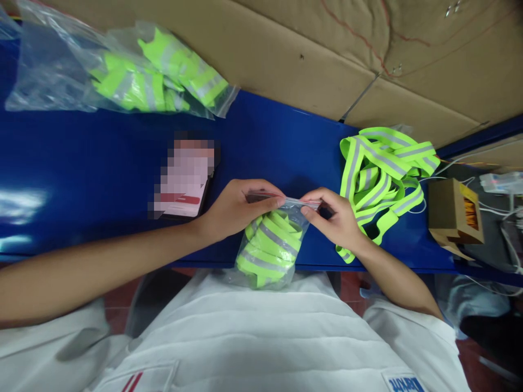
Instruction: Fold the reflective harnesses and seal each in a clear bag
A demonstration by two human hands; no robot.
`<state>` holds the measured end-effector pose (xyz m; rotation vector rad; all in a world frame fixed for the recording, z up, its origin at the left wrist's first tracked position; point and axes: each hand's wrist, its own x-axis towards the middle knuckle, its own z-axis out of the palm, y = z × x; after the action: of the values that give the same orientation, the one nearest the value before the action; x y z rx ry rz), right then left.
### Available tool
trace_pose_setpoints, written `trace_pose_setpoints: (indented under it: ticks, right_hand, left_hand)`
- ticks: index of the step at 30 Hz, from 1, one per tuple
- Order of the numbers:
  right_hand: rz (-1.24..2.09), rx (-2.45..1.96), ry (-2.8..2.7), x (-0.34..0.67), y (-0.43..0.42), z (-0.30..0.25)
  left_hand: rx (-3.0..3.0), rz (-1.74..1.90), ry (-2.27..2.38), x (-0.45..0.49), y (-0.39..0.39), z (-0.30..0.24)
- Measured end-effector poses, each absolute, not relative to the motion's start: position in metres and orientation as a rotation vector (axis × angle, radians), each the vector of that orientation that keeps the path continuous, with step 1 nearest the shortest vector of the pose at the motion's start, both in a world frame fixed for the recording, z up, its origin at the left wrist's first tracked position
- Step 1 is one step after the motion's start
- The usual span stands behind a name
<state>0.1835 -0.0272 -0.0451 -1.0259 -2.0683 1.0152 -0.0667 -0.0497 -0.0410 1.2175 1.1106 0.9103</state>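
A clear zip-lock bag (267, 275) hangs at the table's front edge, close to my white shirt. Inside it lies a folded neon-yellow reflective strap (269, 242) with grey stripes. My left hand (249, 204) pinches the left part of the bag's zip edge between thumb and fingers. At the right end of the same edge, my right hand (333, 215) grips with thumb and forefinger. Whether the zip is fully pressed together cannot be made out. Just right of my right hand is a loose heap of neon reflective straps (384, 163).
On the blue table (278, 136), a phone (183, 179) lies left of my left hand. Bagged neon straps (134, 81) and clear bags (49, 71) rest at the back left. A small cardboard box (453, 212) and white cables are on the right. Brown cardboard panels (294, 54) line the back.
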Motion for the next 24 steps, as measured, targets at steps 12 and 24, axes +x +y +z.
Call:
trace_pose_setpoints:
  ticks: [12,24]
  right_hand:
    - [1.251,-1.049,-1.795,0.1885,-0.0206,-0.0482]
    - [1.353,-1.070,-1.349,0.1927,-0.0177,-0.0507]
  left_hand:
    - [1.103,0.953,1.077,-0.0727,-0.0471,-0.0403]
    - [0.963,1.018,1.022,-0.0716,-0.0432,-0.0386]
